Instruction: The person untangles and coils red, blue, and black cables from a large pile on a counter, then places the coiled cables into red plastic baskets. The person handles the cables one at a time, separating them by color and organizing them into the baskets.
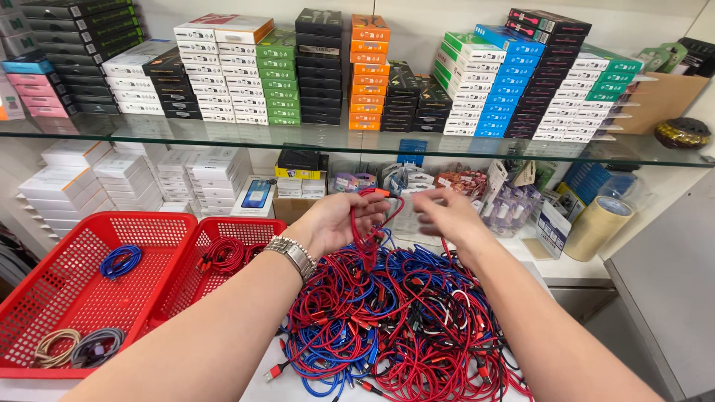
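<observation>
Your left hand (337, 222) was clenched around a red cable (370, 216), gripping it just above the big tangle of red and blue cables (387, 313) that covered the white surface (257, 387) in front of you. The cable looped up from your fist, its orange-tipped plug end arching over toward your right side, while the rest of it trailed down into the heap directly below your palm. A metal watch (292, 254) sat on that wrist.

Your right hand (445, 216) hovered just beside the left, fingers spread and released, holding nothing; it was blurred, so I cannot tell whether a fingertip brushed the loop. It hung over the far edge of the same heap.

To your left stood two red baskets. The nearer, larger basket (45, 298) held a coiled blue cable (119, 260) and, in its front corner, beige and grey coils (74, 347). The second basket (231, 227), close to your left forearm, held coiled red cables (227, 254). A glass shelf (357, 145) above carried stacked boxes, and a roll of tape (596, 227) lay well to your right.
</observation>
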